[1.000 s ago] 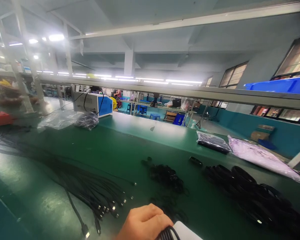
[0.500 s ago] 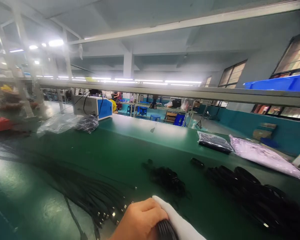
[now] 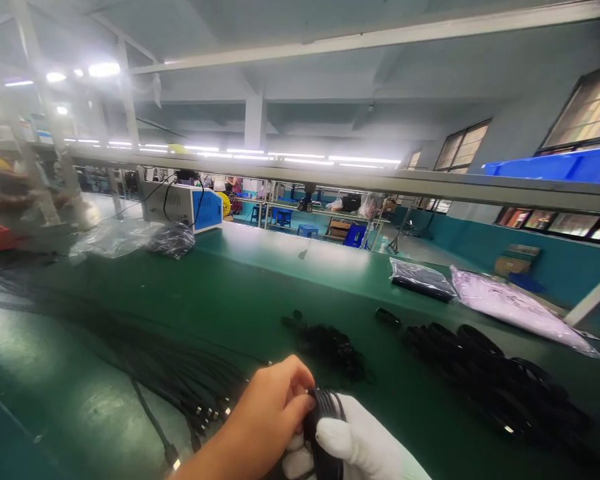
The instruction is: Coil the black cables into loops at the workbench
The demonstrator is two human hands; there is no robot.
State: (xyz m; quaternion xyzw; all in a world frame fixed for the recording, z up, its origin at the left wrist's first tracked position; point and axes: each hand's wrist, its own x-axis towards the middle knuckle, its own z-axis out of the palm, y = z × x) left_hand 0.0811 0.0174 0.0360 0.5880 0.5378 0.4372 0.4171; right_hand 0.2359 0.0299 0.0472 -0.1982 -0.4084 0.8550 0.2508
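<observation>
A coiled black cable (image 3: 325, 433) is held between my two hands at the bottom middle of the head view. My bare left hand (image 3: 280, 407) pinches the coil's upper left side with thumb and fingers. My right hand (image 3: 355, 437), in a white glove, wraps the coil from the right, its thumb across the front. Left of them, many loose black cables (image 3: 145, 360) lie fanned out, their metal plugs towards me. Just beyond my hands sits a small tangled heap of black pieces (image 3: 333, 347), too dark to make out.
A pile of coiled black cables (image 3: 485, 373) lies on the green table (image 3: 220, 293) at right. Behind it are a bagged black item (image 3: 423, 280) and a pink plastic package (image 3: 515, 307). Clear bags (image 3: 115, 240) and a blue-and-white machine (image 3: 185, 207) stand back left.
Both hands have risen slightly, bringing the coil into fuller view. My left fingers now pinch its upper side, and the gloved thumb shows across its front. The view has shifted a little.
</observation>
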